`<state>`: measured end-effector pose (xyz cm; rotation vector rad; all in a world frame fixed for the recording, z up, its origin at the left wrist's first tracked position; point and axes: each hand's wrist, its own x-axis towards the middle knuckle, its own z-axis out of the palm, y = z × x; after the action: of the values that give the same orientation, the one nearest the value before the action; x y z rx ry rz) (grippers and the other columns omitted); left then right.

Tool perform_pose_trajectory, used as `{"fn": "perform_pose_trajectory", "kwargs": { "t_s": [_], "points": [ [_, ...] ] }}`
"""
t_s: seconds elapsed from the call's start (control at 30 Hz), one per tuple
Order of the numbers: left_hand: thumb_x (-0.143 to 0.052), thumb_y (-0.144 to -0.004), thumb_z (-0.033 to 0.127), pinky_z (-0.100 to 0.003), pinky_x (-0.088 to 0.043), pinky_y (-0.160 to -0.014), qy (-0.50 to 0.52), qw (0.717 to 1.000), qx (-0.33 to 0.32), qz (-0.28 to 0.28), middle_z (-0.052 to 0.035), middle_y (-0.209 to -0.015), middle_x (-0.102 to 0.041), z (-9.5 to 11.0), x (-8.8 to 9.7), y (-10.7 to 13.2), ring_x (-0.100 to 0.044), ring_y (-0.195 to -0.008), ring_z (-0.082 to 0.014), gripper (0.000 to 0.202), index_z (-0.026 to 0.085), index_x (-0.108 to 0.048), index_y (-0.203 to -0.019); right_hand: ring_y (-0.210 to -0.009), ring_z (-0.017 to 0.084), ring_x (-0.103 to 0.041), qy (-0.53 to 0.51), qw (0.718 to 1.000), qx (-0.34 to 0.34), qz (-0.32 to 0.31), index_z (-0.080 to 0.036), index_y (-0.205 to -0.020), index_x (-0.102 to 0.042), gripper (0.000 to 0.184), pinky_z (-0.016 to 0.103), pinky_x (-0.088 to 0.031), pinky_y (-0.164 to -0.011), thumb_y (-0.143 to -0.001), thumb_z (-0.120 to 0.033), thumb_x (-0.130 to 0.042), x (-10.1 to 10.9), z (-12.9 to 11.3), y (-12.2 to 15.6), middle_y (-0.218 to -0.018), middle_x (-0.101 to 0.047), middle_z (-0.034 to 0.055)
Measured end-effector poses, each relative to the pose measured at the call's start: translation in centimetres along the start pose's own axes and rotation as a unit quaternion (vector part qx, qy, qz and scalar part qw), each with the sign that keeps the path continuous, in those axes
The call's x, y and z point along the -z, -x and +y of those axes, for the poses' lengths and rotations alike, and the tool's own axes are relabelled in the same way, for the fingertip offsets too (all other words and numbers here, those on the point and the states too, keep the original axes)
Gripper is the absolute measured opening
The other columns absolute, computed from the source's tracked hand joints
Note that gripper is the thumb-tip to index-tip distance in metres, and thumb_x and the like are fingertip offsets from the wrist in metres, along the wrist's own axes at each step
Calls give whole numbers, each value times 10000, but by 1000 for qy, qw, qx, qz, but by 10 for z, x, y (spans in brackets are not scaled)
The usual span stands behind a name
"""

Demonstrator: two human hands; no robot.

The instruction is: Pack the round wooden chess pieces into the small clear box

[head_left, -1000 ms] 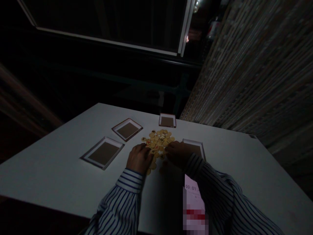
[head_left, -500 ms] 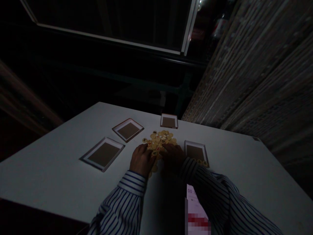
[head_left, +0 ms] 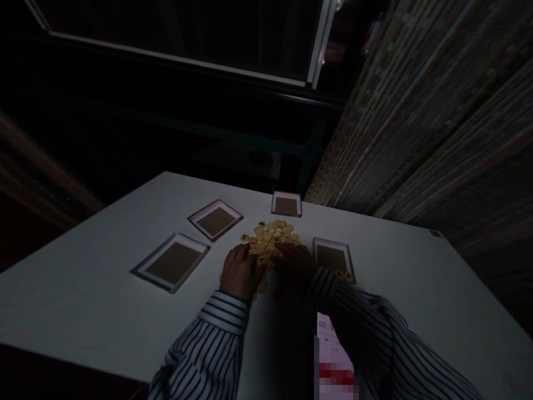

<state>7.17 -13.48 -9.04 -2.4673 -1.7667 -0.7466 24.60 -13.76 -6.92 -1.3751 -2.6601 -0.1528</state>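
A heap of small round yellow discs (head_left: 272, 236) with red and black marks lies in the middle of a white table (head_left: 104, 300). My left hand (head_left: 240, 271) rests palm down on the near left edge of the heap, fingers curled over discs. My right hand (head_left: 295, 264) lies on the near right edge of the heap, in deep shadow, fingers bent down onto the discs. Both arms wear striped sleeves. Whether either hand holds a disc is hidden.
Several shallow white-rimmed trays with brown insides ring the heap: near left (head_left: 171, 262), far left (head_left: 215, 219), far middle (head_left: 286, 204), right (head_left: 333, 257) with a few discs by its near edge. A lit phone screen (head_left: 331, 344) shows near me. A brick wall stands right.
My right hand has slid left from the right tray onto the heap beside my left hand. A few discs now show by that tray's near edge. The view shifted slightly.
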Motion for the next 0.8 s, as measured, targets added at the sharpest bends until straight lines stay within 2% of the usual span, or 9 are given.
{"fn": "perform_pose_trajectory", "kwargs": {
  "t_s": [0.17, 0.37, 0.53, 0.8],
  "points": [
    [-509, -733, 345, -415, -379, -891, 6, 1000, -9, 18, -120, -1062, -555, 0, 0, -1, -475, -1012, -258, 259, 159, -653, -840, -1093, 260, -397, -3, 1000, -2, -6, -230, -1079, -539, 322, 428, -319, -823, -788, -345, -462, 3, 2, 1, -1240, -453, 106],
    [-511, -743, 347, -391, -394, -859, 31, 996, -23, 83, -92, -1036, -570, 3, 5, -2, -494, -990, -232, 235, 171, -638, -835, -1107, 264, -387, -6, 1000, -12, -27, -224, -1106, -518, 357, 433, -329, -818, -788, -370, -447, 18, 2, 2, -1267, -422, 118],
    [-533, -739, 351, -392, -372, -882, 53, 987, -34, 148, -73, -1044, -571, 7, 11, -1, -483, -1018, -223, 241, 183, -611, -893, -1115, 268, -373, -3, 1000, -20, -23, -240, -1119, -506, 355, 440, -328, -803, -795, -363, -427, 23, 3, 4, -1276, -407, 111],
    [-548, -732, 320, -420, -333, -915, 82, 980, -52, 176, -67, -1048, -580, 10, 14, 1, -479, -1045, -220, 223, 205, -581, -920, -1078, 244, -409, -15, 1000, -16, -23, -242, -1139, -488, 353, 403, -339, -800, -795, -302, -439, 38, 2, 7, -1237, -447, 96]
  ]
}}
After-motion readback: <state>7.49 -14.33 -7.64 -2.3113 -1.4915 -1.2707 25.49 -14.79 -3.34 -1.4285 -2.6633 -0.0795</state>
